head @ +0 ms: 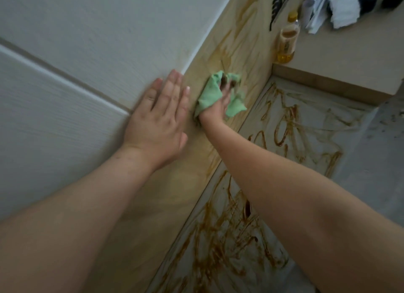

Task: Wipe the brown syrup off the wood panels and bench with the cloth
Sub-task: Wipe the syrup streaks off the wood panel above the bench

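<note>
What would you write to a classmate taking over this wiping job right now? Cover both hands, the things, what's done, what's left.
Left hand: flat and open against the wall.
Right hand: grips the green cloth, pressing it on the wood panel.
Done: panel nearer the camera looks mostly wiped, only smeary.
Left: syrup streaks beyond the cloth; bench heavily streaked.

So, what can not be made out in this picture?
All in the head view:
- Right hand: the cloth covers most fingers, so its grip is unclear.
- Panel under the cloth: hidden, syrup there unknown.
- Bottle label: too small and blurred to read.
- Rag pile: cut off by the top edge.
- Bench: the right forearm hides part.
</note>
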`<state>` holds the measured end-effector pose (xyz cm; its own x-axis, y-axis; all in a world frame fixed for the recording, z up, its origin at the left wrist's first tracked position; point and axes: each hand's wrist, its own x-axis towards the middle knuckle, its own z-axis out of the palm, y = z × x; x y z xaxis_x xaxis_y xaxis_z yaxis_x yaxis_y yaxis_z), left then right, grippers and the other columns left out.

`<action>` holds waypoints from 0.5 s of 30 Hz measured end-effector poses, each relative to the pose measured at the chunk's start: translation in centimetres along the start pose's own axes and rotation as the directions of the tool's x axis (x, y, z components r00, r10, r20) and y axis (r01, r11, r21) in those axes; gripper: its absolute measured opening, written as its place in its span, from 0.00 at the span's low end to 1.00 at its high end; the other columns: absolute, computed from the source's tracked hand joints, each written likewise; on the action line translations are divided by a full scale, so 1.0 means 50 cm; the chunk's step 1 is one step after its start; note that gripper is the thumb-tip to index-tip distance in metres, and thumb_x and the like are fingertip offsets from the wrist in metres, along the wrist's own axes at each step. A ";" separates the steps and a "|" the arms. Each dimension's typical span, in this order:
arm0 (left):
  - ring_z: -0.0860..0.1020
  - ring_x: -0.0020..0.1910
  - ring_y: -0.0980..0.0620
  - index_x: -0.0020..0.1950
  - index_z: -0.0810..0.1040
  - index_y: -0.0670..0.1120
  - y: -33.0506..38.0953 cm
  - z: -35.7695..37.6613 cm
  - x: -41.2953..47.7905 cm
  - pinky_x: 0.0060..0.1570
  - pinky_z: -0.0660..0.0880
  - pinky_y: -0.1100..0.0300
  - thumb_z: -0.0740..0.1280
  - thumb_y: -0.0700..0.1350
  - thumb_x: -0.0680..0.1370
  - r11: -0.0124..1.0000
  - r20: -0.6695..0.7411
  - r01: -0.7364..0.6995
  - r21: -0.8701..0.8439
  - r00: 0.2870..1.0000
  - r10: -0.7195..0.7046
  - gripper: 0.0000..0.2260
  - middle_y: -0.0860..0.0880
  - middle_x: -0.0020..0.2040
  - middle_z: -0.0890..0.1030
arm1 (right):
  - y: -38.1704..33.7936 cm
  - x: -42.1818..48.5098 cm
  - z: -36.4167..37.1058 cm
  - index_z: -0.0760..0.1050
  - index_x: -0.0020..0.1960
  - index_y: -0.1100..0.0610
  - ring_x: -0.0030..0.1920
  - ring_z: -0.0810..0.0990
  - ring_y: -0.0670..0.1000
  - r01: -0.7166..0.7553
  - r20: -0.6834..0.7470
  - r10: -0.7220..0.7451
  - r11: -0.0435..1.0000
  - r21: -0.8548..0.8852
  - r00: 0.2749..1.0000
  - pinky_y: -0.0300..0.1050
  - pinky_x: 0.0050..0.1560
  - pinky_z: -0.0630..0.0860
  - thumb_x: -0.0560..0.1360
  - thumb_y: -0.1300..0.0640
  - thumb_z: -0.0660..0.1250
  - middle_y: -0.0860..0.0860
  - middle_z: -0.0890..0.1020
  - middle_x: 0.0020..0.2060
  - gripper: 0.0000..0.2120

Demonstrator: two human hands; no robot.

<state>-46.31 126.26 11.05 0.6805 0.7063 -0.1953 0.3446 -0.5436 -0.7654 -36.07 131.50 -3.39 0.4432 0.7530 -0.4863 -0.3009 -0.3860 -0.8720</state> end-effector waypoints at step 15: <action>0.38 0.80 0.28 0.84 0.44 0.40 0.018 0.034 0.060 0.73 0.28 0.32 0.44 0.52 0.84 0.997 -0.063 -0.008 -0.080 0.998 0.003 0.31 0.26 0.79 0.39 | 0.162 0.151 -0.011 0.51 0.84 0.43 0.80 0.59 0.59 -0.193 -0.130 0.229 0.951 0.243 0.965 0.64 0.80 0.56 0.79 0.37 0.61 0.52 0.55 0.83 0.37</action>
<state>-45.07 128.65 8.75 0.7211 0.6744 -0.1585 0.3898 -0.5841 -0.7119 -34.69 133.78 -14.15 0.4686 0.5687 -0.6760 -0.5765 -0.3829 -0.7218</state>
